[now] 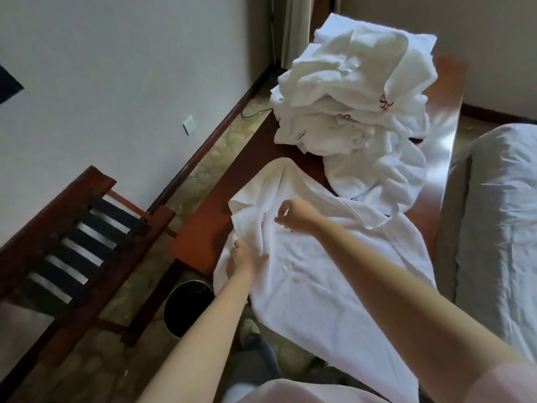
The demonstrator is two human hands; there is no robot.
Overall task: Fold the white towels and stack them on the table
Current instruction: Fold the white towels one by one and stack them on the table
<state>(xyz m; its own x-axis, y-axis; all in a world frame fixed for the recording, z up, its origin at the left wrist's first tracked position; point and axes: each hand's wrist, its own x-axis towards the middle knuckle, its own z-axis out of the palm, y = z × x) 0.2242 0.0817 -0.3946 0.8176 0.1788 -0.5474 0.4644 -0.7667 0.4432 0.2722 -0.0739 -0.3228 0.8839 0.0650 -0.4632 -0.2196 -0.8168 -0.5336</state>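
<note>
A large white towel (319,271) lies spread over the near end of the reddish-brown table (197,237), its near edge hanging off toward me. My left hand (244,257) grips the towel's left edge, fingers curled into the cloth. My right hand (296,216) hovers over the towel's upper middle with fingers loosely curled; whether it pinches the cloth is unclear. A tall heap of crumpled white towels (354,91) with small red embroidery sits at the table's far end, and another loose towel (377,175) lies between heap and spread towel.
A dark round waste bin (186,306) stands on the floor left of the table. A wooden slatted rack (72,242) is further left by the wall. A bed with grey-white bedding (499,213) runs along the right. My shoe (250,330) shows below the towel.
</note>
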